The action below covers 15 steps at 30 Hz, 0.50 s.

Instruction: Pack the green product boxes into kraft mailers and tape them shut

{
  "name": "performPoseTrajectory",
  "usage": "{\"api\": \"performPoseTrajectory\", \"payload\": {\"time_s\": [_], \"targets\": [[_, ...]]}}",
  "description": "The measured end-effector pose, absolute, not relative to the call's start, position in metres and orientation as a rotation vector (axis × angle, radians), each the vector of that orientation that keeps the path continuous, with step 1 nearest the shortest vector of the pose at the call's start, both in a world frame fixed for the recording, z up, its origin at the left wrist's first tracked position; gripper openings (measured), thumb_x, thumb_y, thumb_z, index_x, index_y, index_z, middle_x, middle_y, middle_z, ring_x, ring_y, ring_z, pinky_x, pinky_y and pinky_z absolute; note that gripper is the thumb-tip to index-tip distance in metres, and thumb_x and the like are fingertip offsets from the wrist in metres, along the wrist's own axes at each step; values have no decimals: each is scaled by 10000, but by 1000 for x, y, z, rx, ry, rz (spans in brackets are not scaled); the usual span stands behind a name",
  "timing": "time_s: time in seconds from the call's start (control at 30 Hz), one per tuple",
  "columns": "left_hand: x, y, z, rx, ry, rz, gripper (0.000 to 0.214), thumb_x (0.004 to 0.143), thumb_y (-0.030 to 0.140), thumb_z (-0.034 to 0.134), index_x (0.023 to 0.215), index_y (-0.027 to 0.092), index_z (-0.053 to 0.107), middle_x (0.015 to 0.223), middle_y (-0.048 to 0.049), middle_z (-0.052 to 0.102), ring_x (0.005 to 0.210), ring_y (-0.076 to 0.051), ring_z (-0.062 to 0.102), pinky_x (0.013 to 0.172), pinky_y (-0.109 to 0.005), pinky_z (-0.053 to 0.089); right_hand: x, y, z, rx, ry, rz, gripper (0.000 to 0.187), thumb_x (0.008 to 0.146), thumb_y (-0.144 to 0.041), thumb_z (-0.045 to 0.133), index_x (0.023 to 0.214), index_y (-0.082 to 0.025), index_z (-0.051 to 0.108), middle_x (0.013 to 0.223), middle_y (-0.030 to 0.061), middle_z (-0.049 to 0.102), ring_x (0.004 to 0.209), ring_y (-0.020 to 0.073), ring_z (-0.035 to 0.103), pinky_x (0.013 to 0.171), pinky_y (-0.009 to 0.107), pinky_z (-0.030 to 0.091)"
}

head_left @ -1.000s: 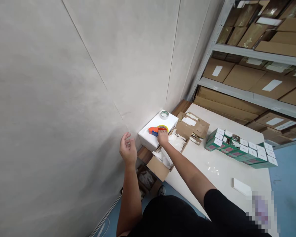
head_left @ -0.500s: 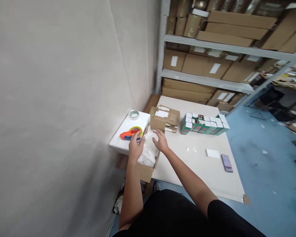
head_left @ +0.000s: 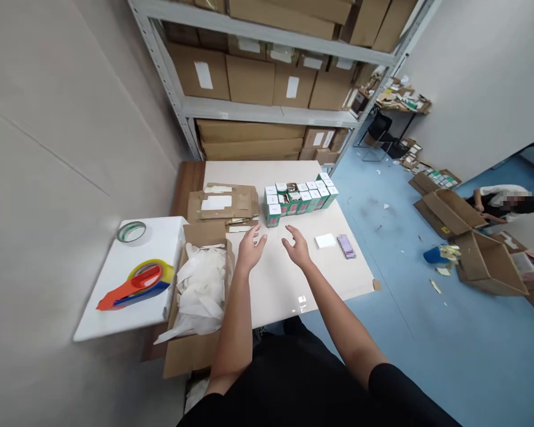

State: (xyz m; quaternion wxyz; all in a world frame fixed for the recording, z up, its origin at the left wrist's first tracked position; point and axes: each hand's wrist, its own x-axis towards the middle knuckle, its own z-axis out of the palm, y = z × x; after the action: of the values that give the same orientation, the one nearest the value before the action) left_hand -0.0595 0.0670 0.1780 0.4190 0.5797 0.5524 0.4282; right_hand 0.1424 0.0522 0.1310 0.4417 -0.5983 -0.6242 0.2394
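My left hand [head_left: 251, 249] hovers above the white table [head_left: 276, 279], fingers apart and nothing in it. Facing it, my right hand [head_left: 297, 247] is also empty, thumb and fingers spread. Just beyond both hands stands a row of green-and-white small boxes [head_left: 305, 200], packed side by side. To the left of my left hand, an open carton [head_left: 196, 354] holds crumpled white paper [head_left: 203, 284]. Behind that carton lies a flattened brown cardboard box [head_left: 238, 203] with white labels. A white flat box [head_left: 325, 241] rests to the right of my right hand, beside a blurred purple item [head_left: 346, 246].
On a white block [head_left: 129, 320] at the left lie an orange tape dispenser [head_left: 131, 289] and a tape roll [head_left: 132, 232]. Metal shelving [head_left: 267, 112] with cartons rises behind the table. On the blue floor at right, a person [head_left: 501, 198] is near open cartons [head_left: 485, 261].
My hands have left the white paper in the carton and moved right, over the table, now empty. The view has turned right, bringing a person and floor cartons into sight.
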Motion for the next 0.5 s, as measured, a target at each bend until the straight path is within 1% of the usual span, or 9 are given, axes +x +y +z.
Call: {"api": "performPoseTrajectory", "payload": {"time_s": [0.13, 0.33, 0.43, 0.5], "targets": [[-31, 93, 164, 1429, 1403, 974, 482, 944, 336, 633, 1419, 271, 590, 1456, -95, 602, 1211, -243, 647, 980, -385, 563, 169, 76, 116, -1502, -1504, 665, 521, 924, -314, 617, 1441, -269, 568, 1516, 88, 557, 1417, 257, 499, 1123, 485, 481], [-24, 140, 136, 1364, 1549, 828, 582, 924, 355, 662, 1485, 261, 536, 1421, -99, 631, 1202, -246, 660, 1030, -383, 532, 194, 147, 84, -1472, -1496, 820, 583, 897, -283, 621, 1473, -259, 531, 1522, 92, 547, 1397, 264, 511, 1126, 497, 479], [-13, 177, 113, 1371, 1595, 707, 600, 914, 326, 666, 1495, 255, 535, 1426, -105, 630, 1202, -252, 660, 1045, -389, 522, 202, 185, 62, -1472, -1485, 910, 606, 877, -260, 625, 1475, -243, 529, 1516, 107, 549, 1388, 278, 519, 1123, 510, 479], [0, 209, 95, 1389, 1607, 605, 645, 903, 293, 665, 1527, 251, 506, 1456, -116, 609, 1186, -259, 669, 1044, -396, 524, 208, 205, 45, -1468, -1482, 968, 619, 866, -254, 632, 1477, -241, 529, 1507, 110, 557, 1380, 281, 527, 1123, 508, 480]]}}
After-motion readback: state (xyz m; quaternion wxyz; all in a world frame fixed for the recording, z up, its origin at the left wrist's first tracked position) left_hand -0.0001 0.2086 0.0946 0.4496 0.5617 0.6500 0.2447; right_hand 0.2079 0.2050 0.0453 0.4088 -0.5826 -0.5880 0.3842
